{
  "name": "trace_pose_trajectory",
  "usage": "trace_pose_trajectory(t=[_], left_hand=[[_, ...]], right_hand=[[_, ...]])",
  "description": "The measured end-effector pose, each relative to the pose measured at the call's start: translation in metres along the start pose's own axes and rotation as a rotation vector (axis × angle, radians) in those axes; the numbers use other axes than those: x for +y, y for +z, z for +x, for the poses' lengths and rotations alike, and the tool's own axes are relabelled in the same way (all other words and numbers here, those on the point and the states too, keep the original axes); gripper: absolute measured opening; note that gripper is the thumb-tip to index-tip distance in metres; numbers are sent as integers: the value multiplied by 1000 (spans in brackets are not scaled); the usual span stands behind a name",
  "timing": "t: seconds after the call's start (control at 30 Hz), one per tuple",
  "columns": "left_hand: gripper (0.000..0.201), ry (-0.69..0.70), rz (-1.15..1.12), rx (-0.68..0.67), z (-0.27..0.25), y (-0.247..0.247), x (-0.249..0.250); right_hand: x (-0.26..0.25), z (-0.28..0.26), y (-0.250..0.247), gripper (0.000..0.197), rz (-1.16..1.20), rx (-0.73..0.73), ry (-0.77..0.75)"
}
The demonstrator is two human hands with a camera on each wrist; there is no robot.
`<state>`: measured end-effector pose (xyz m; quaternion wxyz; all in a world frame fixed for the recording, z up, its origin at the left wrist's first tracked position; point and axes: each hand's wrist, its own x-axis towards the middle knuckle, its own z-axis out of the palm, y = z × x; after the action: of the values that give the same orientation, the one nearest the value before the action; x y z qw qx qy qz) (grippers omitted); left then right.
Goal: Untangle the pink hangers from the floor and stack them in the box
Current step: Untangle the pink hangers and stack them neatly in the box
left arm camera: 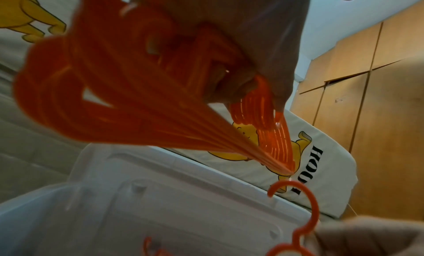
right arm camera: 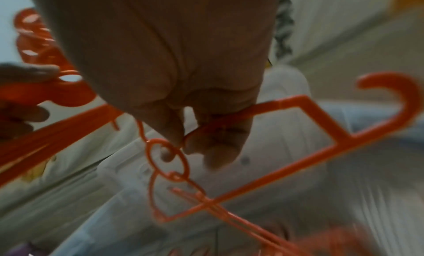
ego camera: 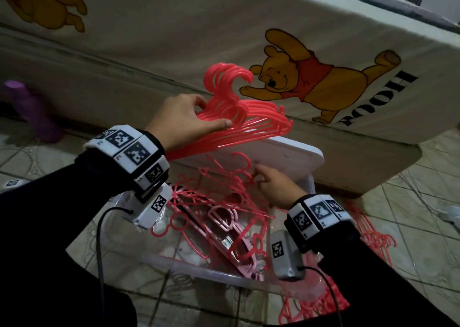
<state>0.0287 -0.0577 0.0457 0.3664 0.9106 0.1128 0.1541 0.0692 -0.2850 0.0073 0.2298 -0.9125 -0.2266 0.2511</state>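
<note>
My left hand (ego camera: pixel 196 117) grips a neat bundle of pink hangers (ego camera: pixel 249 117) by the necks, held above the clear plastic box (ego camera: pixel 199 269); the bundle (left arm camera: pixel 119 100) fills the left wrist view. My right hand (ego camera: pixel 271 184) reaches into the box and pinches a single pink hanger (right arm camera: pixel 321 125) by its shoulder; its hook (ego camera: pixel 242 158) points up beside the box's white lid (ego camera: pixel 286 154). More pink hangers (ego camera: pixel 224 224) lie tangled inside the box. Another heap of hangers (ego camera: pixel 368 229) lies on the floor to the right.
A mattress in a white cartoon-bear sheet (ego camera: pixel 298 52) stands just behind the box. A purple bottle (ego camera: pixel 34 110) stands at the left on the tiled floor (ego camera: pixel 423 177). Wooden wardrobe doors (left arm camera: pixel 378 96) show in the left wrist view.
</note>
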Motion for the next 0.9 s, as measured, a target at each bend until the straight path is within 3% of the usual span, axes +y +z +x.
trace_pose_trajectory(t=[0.1,0.2,0.33,0.43,0.57,0.77,0.9], left_hand=[[54,-2,2,20,1,-1,2],[64,-5,-13,22,2,0,2],[90,0,-40,69,5,2,4],[75,11,-61,97,4,0,5],[67,23,-66,99,3,-2,6],[72,32,-49,10,-3,2,5],[77,40,-20,-39,-11,12,9]], right_hand=[[-3,-7,13,32,408,-20,126],[-8,-13,11,28,742,-37,161],[-14,-20,-4,19,972,-40,136],[-18,-25,-6,15,1084,-51,91],[-20,-27,-4,10,1049,57,26],[-21,-27,-6,5,660,436,-180],[-30,-25,-10,11,500,557,-308]])
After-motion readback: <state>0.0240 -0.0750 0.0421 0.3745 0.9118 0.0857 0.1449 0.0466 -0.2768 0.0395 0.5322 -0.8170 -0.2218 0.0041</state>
